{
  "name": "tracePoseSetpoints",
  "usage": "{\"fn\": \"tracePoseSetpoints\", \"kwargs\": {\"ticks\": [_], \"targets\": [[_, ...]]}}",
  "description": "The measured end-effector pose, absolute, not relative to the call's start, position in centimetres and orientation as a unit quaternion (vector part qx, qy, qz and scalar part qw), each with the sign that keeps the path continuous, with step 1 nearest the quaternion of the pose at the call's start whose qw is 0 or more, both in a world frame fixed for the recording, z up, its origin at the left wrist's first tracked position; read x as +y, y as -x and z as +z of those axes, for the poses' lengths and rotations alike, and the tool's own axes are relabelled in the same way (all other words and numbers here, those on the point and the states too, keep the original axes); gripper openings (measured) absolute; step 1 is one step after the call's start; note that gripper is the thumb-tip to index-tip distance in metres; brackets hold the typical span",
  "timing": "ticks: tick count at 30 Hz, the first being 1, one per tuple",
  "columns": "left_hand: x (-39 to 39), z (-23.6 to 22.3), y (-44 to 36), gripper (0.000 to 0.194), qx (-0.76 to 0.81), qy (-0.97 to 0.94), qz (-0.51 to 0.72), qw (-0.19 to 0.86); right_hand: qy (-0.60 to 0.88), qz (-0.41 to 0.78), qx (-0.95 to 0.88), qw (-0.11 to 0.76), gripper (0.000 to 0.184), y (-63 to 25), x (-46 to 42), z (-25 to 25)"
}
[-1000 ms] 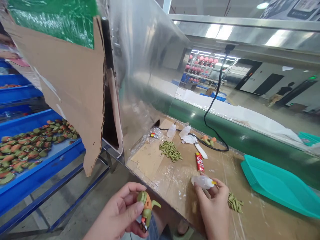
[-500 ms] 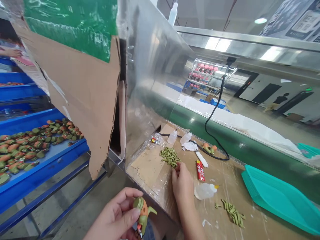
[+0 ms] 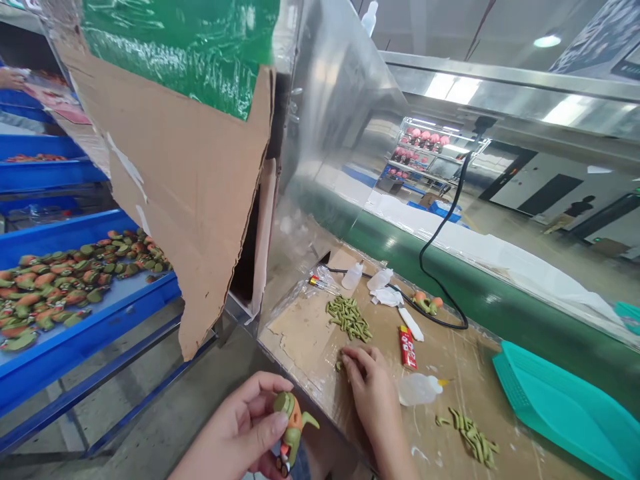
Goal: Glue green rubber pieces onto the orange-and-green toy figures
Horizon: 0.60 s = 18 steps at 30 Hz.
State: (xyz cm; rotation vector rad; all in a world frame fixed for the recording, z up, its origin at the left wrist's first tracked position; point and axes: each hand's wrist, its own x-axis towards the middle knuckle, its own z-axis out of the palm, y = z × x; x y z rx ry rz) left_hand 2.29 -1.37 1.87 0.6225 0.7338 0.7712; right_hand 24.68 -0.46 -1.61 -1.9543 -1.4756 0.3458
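Observation:
Between the thumb and fingers of my left hand (image 3: 255, 423) is a small green-and-orange toy figure (image 3: 295, 419), with a curved green part sticking out to its right. My right hand (image 3: 373, 383) is over the bench, its thumb and fingertips pinched on a small green curved piece (image 3: 339, 364). Just beyond those fingertips lies a pile of similar green pieces (image 3: 349, 317). A smaller group of curved green pieces (image 3: 473, 437) is farther right. Beside the right hand, a clear squeeze bottle with a yellow tip (image 3: 420, 389) lies on its side.
On the cardboard-covered bench (image 3: 300, 333) are a red glue packet (image 3: 407, 348), two small bottles (image 3: 353, 275), a crumpled tissue (image 3: 387, 296), a black cable (image 3: 457, 325) and teal trays (image 3: 565, 407). A blue tray (image 3: 165, 293) of toy figures stands left, behind hanging cardboard (image 3: 195, 200).
My right hand has drawn back from the edge of the green pile, with a small green piece at its fingertips. The left hand still holds the toy figure; the view has shifted slightly.

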Motion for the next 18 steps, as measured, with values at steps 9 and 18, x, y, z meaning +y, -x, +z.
{"fn": "tracePoseSetpoints", "kwargs": {"ticks": [9,18], "targets": [[-1.6,2.4,-2.4,0.028,0.344,-0.301,0.362,0.812,0.728,0.147,-0.591,0.316,0.018,-24.4,-1.6,-1.8],[-2.0,2.3,-2.5,0.028,0.331,-0.311,0.359,0.816,0.715,0.119,-0.577,0.376,0.018,-23.9,-3.1,-2.5]]}}
